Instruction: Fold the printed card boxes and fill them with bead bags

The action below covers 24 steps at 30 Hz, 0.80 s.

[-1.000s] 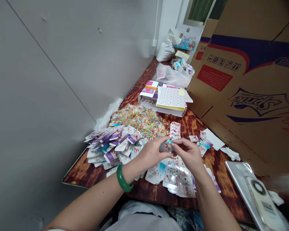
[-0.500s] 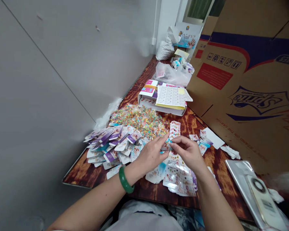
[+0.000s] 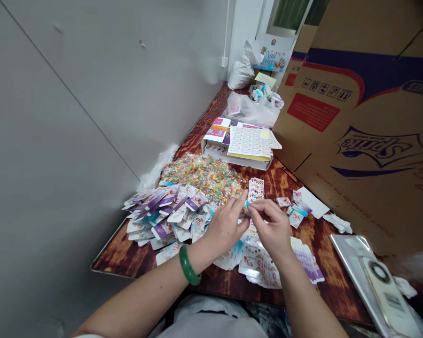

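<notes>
Between my two hands is a small card packet with a blue edge point(image 3: 247, 205), mostly hidden by the fingers. My left hand point(image 3: 226, 222) grips it from the left, its wrist in a green bangle point(image 3: 189, 265). The fingertips of my right hand point(image 3: 273, 226) pinch its blue edge. Beneath the hands lie printed sticker sheets point(image 3: 255, 258), with a narrow sticker strip stack point(image 3: 256, 188) just beyond. To the left is a heap of purple, blue and white card packets point(image 3: 169, 213). Behind it spreads a pile of small clear bags with colourful bits point(image 3: 204, 176).
A white box point(image 3: 236, 157) with printed sheets on top stands farther back, before plastic bags point(image 3: 254, 110). A large carton point(image 3: 366, 126) rises at the right. Several small packets point(image 3: 296, 213) lie near it. A phone point(image 3: 386, 293) rests on a silver sheet at the right edge.
My right hand and forearm have shifted slightly left, uncovering more purple-edged cards on the right. The fingers have moved a little on the packet, and less of it shows.
</notes>
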Motion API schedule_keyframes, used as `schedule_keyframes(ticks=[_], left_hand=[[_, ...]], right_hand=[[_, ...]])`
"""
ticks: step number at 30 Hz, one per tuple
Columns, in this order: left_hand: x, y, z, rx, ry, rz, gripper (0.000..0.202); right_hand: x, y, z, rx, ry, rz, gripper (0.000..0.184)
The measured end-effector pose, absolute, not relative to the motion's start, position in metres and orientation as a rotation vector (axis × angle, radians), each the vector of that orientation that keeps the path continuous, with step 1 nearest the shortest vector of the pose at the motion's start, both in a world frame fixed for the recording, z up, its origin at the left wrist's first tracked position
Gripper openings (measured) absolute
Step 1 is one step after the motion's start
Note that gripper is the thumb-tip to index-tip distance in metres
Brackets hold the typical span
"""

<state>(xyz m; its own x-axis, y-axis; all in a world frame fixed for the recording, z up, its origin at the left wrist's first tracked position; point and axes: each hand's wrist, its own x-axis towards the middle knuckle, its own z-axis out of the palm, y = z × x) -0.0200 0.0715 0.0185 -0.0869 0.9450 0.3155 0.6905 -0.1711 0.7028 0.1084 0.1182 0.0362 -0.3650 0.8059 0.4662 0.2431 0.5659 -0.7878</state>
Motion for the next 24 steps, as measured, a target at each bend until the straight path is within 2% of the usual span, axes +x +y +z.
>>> schedule_keyframes(ticks=[5, 11, 18, 24], left_hand=[[-0.03, 0.076, 0.023, 1.527, 1.518, 1.196, 0.059], [-0.037, 0.078, 0.029, 1.042, 1.135, 1.139, 0.047], [-0.039, 0.08, 0.031, 1.12, 1.078, 1.199, 0.034], [-0.042, 0.079, 0.034, 1.085, 1.062, 1.142, 0.036]], right_hand=[[0.114, 0.117, 0.031, -0.755, -1.945, 0.826, 0.019], [0.12, 0.12, 0.023, -0.793, -1.726, 1.04, 0.014], [0.121, 0.127, 0.037, -0.809, -1.582, 1.338, 0.008], [0.119, 0.127, 0.042, -0.805, -1.692, 1.171, 0.009]])
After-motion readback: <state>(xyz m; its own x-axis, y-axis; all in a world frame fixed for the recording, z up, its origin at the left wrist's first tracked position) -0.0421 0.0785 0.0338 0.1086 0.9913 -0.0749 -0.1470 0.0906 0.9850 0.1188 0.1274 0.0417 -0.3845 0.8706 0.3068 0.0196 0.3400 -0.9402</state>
